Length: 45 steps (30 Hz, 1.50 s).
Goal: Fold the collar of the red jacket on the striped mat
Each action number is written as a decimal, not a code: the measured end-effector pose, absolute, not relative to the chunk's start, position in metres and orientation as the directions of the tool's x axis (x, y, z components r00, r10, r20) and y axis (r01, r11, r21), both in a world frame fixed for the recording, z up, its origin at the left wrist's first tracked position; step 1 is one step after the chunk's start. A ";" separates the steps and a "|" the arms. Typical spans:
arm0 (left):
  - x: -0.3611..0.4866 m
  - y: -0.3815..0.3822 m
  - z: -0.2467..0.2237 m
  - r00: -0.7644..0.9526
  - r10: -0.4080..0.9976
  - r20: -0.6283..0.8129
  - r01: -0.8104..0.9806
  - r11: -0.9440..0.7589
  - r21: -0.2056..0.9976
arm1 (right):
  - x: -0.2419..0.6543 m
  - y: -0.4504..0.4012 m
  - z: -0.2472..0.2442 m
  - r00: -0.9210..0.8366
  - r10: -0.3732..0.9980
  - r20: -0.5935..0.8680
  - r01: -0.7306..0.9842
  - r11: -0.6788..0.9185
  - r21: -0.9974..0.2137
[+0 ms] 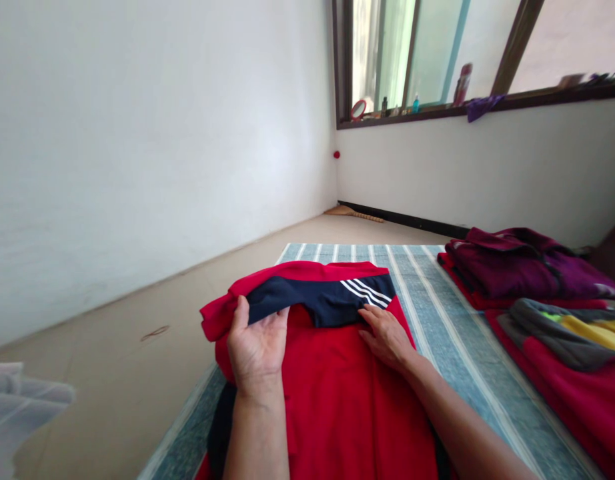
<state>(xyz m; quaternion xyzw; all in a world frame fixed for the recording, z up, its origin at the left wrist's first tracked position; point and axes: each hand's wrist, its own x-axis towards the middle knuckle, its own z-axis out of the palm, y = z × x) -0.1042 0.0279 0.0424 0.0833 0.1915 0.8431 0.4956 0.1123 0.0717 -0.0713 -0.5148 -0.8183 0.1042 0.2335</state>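
On striped mat [437, 313], hands [257, 343] gripping red shirt [347, 393]

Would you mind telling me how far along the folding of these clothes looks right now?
Done: several folded garments already sit stacked at the right of the striped mat. In hand: the red shirt lies spread on the mat, its navy sleeve with white stripes turned across the top; the left hand grips the sleeve's edge and the right hand presses flat by it. Left: the shirt's long body is not yet folded.

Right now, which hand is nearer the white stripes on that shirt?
Right. The right hand lies flat just below the white stripes; the left hand grips the navy sleeve's far end.
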 end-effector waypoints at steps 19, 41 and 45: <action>-0.109 0.033 0.024 -0.433 0.900 0.041 -0.815 -0.411 0.410 | 0.054 0.080 -0.048 -0.504 0.817 0.279 0.856 0.516 0.038; -0.097 0.042 0.006 -0.454 0.731 -0.509 -0.654 0.114 0.748 | 0.069 0.090 -0.068 -0.219 0.888 0.404 0.738 0.422 -0.526; -0.080 0.042 -0.009 -0.430 0.746 -0.509 -0.523 0.255 0.814 | 0.071 0.091 -0.068 -0.218 0.894 0.391 0.711 0.420 -0.564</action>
